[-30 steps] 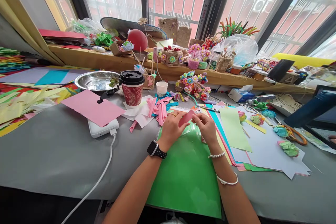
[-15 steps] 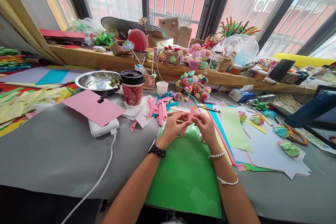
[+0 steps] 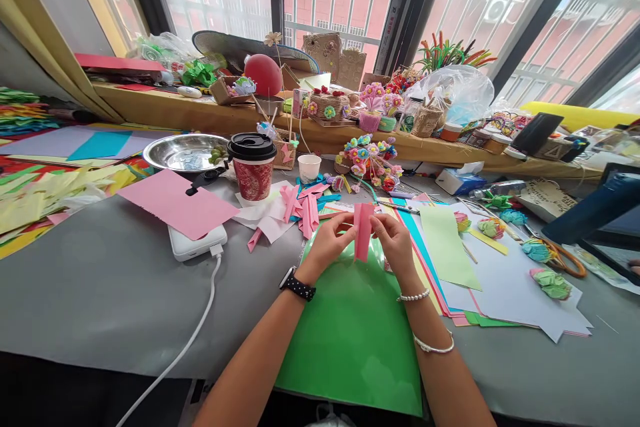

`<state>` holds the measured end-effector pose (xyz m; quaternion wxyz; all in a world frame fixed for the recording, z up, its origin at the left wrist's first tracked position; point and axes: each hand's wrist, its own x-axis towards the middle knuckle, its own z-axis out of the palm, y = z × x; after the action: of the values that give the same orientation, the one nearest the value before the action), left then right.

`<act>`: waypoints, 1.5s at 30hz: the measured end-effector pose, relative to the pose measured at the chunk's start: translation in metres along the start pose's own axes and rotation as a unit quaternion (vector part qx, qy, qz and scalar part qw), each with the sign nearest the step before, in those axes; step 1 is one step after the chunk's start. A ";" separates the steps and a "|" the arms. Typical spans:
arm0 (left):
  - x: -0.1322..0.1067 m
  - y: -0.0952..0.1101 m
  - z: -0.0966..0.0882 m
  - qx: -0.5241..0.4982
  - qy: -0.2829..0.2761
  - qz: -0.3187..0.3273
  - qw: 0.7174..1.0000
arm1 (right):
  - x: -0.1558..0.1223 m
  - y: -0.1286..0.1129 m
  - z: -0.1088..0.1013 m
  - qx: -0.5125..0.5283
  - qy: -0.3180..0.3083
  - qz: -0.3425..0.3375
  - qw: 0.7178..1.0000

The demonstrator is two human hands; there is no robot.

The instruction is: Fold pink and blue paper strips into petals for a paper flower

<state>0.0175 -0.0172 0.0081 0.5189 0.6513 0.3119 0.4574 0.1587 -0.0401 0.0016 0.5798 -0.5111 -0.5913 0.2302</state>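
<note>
My left hand (image 3: 327,243) and my right hand (image 3: 395,241) both pinch a narrow pink paper strip (image 3: 363,231), held upright between them above a green sheet (image 3: 355,333) on the grey table. The left wrist wears a black watch (image 3: 297,284); the right wrist has bead and metal bracelets (image 3: 414,295). Several folded pink strips (image 3: 303,205) lie just beyond my left hand.
A lidded red paper cup (image 3: 253,169), a steel bowl (image 3: 183,152), a pink card (image 3: 177,205) on a white power bank (image 3: 196,243) with cable sit to the left. Coloured paper sheets (image 3: 450,247), paper flowers (image 3: 550,280) and scissors (image 3: 567,255) lie right. Craft clutter fills the sill (image 3: 350,107).
The pink strip has turned from a slanted, edge-on pose to upright and flat toward me. Both hands shifted slightly, still pinching it.
</note>
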 end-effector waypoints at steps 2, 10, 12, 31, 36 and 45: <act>0.001 -0.002 0.000 0.000 0.009 -0.003 1.000 | -0.001 0.001 0.000 -0.016 0.020 -0.006 1.000; 0.001 -0.003 -0.002 0.029 0.052 -0.030 0.998 | -0.003 0.000 0.003 -0.110 0.004 -0.066 0.992; 0.000 -0.002 -0.002 0.026 0.054 -0.031 0.998 | -0.004 0.000 0.004 -0.120 0.015 -0.071 0.990; -0.001 0.000 -0.002 0.061 0.104 -0.022 0.992 | -0.006 -0.002 0.003 -0.192 -0.001 -0.222 0.956; 0.000 -0.002 -0.002 0.055 0.119 -0.014 0.991 | -0.006 0.001 0.003 -0.186 -0.002 -0.233 0.955; 0.001 -0.005 -0.002 -0.101 0.092 -0.074 0.988 | -0.006 0.002 0.002 -0.197 -0.008 -0.245 0.949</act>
<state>0.0162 -0.0145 0.0032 0.5836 0.5255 0.3578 0.5053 0.1561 -0.0440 -0.0029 0.5014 -0.4530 -0.7364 -0.0354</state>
